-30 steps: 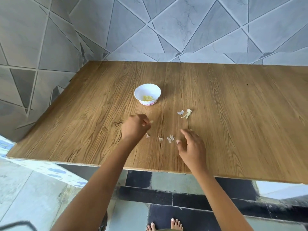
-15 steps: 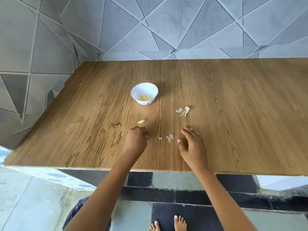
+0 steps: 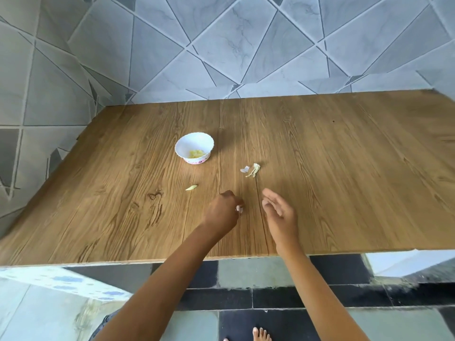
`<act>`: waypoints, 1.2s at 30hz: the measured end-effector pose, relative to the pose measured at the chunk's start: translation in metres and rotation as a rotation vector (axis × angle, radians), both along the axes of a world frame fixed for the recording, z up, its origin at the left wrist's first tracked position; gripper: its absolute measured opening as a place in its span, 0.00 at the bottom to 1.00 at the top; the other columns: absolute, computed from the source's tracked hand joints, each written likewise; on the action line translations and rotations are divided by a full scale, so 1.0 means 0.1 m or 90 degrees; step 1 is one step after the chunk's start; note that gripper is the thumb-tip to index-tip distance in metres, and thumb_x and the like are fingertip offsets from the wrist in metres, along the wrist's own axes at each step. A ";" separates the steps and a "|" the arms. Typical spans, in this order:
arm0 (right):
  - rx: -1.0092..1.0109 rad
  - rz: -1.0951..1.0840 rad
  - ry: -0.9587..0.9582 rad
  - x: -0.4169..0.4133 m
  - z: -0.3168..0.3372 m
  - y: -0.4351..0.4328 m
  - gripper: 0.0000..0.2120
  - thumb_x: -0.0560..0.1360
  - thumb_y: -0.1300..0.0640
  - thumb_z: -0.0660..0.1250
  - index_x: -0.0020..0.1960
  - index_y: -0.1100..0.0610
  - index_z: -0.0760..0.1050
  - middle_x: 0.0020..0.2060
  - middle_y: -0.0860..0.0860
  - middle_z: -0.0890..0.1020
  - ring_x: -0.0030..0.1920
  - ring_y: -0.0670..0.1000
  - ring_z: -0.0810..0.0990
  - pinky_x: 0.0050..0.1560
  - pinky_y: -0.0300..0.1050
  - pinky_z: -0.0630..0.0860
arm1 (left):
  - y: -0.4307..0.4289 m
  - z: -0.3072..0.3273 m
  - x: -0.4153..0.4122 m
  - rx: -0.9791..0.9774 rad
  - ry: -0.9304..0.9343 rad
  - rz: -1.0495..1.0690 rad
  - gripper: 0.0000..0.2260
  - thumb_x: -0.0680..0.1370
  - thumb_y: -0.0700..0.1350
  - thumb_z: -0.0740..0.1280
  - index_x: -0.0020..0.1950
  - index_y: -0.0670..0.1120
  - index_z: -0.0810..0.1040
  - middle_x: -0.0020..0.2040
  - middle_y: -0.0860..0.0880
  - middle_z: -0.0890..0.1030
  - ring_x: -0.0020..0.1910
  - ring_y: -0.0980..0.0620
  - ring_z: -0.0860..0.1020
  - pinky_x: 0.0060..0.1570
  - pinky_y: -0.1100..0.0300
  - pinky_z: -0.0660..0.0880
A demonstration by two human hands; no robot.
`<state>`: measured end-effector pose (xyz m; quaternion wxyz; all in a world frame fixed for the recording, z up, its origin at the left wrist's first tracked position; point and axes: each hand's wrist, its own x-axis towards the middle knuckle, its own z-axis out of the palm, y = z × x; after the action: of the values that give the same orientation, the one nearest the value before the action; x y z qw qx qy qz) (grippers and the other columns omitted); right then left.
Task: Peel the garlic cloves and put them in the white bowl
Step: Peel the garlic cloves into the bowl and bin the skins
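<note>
A white bowl (image 3: 194, 151) with pale yellow peeled garlic in it stands on the wooden table (image 3: 320, 180), left of centre. A small pale peeled piece (image 3: 191, 187) lies loose on the wood below the bowl. My left hand (image 3: 222, 212) hovers low over the table with curled fingers and pinches small whitish bits of garlic skin (image 3: 239, 209). My right hand (image 3: 279, 212) is beside it, fingers relaxed and slightly bent, holding nothing.
A little heap of garlic skins (image 3: 252, 169) lies right of the bowl. Grey tiled walls (image 3: 221, 45) close the table's far side and left side. The table's near edge (image 3: 221, 259) runs under my forearms; floor tiles and bare feet (image 3: 261, 335) show below.
A pale piece left my left hand and now lies on the wood below the bowl. My left hand moved right onto the skin bits and pinched them; my right hand lifted and opened.
</note>
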<state>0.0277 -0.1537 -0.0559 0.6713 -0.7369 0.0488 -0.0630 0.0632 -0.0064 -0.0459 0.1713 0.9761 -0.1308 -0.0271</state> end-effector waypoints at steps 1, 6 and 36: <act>0.083 -0.002 0.029 0.01 0.04 0.00 0.12 0.79 0.62 0.62 0.61 0.54 0.76 0.59 0.49 0.79 0.60 0.43 0.77 0.60 0.32 0.72 | 0.00 -0.01 -0.01 0.021 -0.016 -0.004 0.11 0.77 0.37 0.65 0.56 0.46 0.81 0.53 0.46 0.79 0.45 0.48 0.80 0.46 0.55 0.79; 0.428 -0.015 0.208 0.09 0.15 0.04 0.13 0.81 0.61 0.57 0.64 0.60 0.73 0.61 0.56 0.77 0.60 0.50 0.76 0.63 0.44 0.71 | 0.02 0.03 -0.04 -0.001 -0.046 -0.013 0.08 0.77 0.37 0.63 0.51 0.41 0.82 0.48 0.44 0.82 0.43 0.48 0.80 0.41 0.62 0.74; 0.828 -0.014 0.318 0.32 0.16 0.05 0.19 0.82 0.57 0.52 0.53 0.69 0.76 0.47 0.62 0.83 0.53 0.58 0.80 0.51 0.51 0.77 | 0.10 0.13 0.13 0.130 -0.038 -0.093 0.08 0.79 0.42 0.62 0.50 0.44 0.80 0.46 0.48 0.82 0.43 0.49 0.81 0.42 0.56 0.78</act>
<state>0.0593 -0.1486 -0.0402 0.9444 -0.1768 0.2371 0.1436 0.0760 0.0035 -0.0327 0.0648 0.9767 -0.2033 -0.0238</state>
